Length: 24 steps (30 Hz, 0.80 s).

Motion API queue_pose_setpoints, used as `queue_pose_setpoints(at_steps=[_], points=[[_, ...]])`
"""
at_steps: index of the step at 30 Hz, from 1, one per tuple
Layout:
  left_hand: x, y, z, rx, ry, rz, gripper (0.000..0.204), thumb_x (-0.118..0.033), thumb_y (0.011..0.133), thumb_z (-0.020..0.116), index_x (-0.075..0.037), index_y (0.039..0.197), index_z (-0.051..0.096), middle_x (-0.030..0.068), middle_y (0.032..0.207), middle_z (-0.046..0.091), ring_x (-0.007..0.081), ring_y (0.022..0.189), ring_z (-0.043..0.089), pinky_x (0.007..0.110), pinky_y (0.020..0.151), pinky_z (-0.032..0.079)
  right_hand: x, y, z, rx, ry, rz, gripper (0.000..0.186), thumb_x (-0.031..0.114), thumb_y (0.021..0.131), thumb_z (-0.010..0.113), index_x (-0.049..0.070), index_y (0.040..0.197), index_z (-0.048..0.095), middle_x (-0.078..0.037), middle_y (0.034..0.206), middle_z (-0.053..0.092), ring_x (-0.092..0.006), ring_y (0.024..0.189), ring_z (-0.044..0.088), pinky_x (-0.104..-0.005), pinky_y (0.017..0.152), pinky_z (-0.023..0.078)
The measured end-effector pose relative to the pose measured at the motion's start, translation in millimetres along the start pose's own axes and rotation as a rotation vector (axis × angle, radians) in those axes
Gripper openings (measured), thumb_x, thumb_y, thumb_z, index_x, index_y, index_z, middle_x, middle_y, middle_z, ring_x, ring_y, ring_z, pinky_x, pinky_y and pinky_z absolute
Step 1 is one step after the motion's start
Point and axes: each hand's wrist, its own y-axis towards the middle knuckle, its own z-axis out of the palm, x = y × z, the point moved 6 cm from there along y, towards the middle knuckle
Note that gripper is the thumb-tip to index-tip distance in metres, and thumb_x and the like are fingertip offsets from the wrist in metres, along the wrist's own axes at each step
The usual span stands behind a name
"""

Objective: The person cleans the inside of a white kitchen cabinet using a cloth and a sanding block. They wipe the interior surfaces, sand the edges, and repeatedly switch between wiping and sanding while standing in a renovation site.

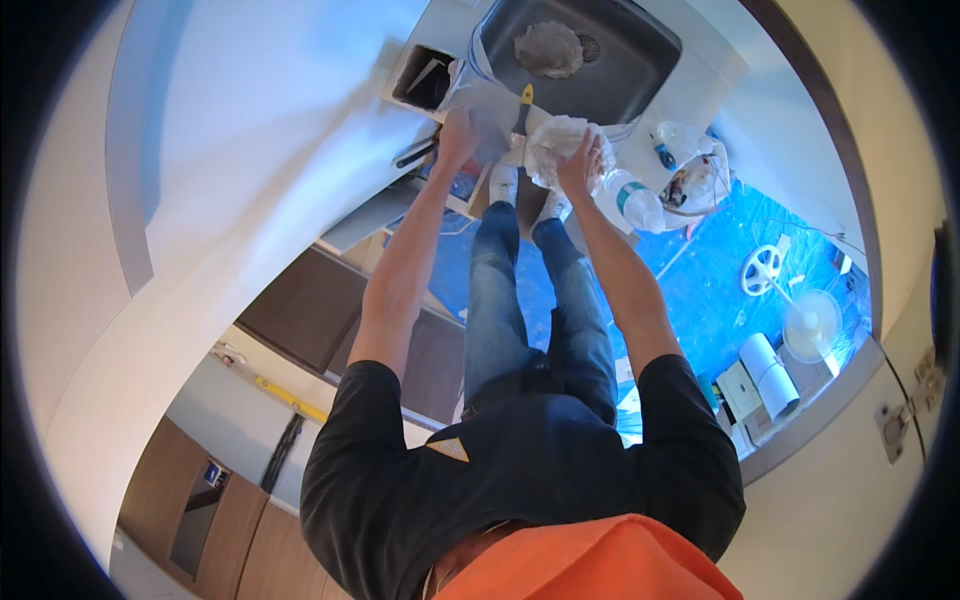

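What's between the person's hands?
Head view: between left hand and right hand lie a blurred pale thing, a yellow-ended tool and a crumpled whitish bundle.

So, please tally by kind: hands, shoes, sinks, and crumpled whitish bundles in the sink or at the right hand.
Hands: 2 (left hand, right hand)
Shoes: 2 (left shoe, right shoe)
Sink: 1
Bundles: 2 (sink bundle, hand bundle)
Total: 7

I have room forward past the crumpled plastic (548, 160) into the right half of the sink (635, 70). A yellow-tipped brush (525, 105) sits between my hands, while a clear bottle (637, 202) crowds my right hand (576, 174) from the side.
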Motion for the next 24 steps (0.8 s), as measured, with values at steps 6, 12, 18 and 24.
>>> queue_pose_setpoints(at_steps=[6, 12, 18, 24], points=[[-37, 23, -11, -0.142, 0.167, 0.202, 0.046, -0.013, 0.091, 0.061, -0.002, 0.135, 0.053, 0.0237, 0.131, 0.058, 0.0423, 0.122, 0.053, 0.045, 0.106, 0.041, -6, 24, 7, 0.109, -0.113, -0.003, 0.074, 0.035, 0.078, 0.079, 0.008, 0.139, 0.045, -0.018, 0.137, 0.052, -0.0371, 0.128, 0.049, -0.0562, 0.103, 0.038], [-71, -63, 13, -0.063, -0.203, 0.111, 0.042, -0.019, 0.096, 0.057, 0.002, 0.131, 0.054, 0.0242, 0.128, 0.059, 0.0377, 0.122, 0.054, 0.043, 0.105, 0.041, 8, -4, -15, 0.096, -0.146, -0.061, 0.056, 0.046, 0.076, 0.073, 0.002, 0.109, 0.067, -0.02, 0.115, 0.065, -0.0397, 0.117, 0.057, -0.0547, 0.1, 0.043], [-141, -132, 50, 0.06, -1.076, -0.403, 0.055, -0.043, 0.108, 0.036, -0.001, 0.142, 0.047, 0.014, 0.135, 0.056, 0.0258, 0.126, 0.053, 0.037, 0.108, 0.04, 45, -83, -73, 0.71, 0.502, 0.152, 0.073, 0.042, 0.074, 0.075, -0.006, 0.127, 0.061, -0.02, 0.113, 0.07, -0.0277, 0.108, 0.065, -0.0379, 0.093, 0.051], [-256, -121, -15, 0.3, -1.06, -0.006, 0.07, -0.056, 0.106, 0.032, -0.007, 0.155, 0.028, 0.0137, 0.153, 0.039, 0.0278, 0.139, 0.042, 0.04, 0.117, 0.03, 90, -135, -309, 0.059, 1.043, -0.22, 0.061, 0.006, 0.09, 0.064, 0.003, 0.146, 0.041, -0.009, 0.138, 0.054, -0.0185, 0.125, 0.051, -0.035, 0.106, 0.043]])
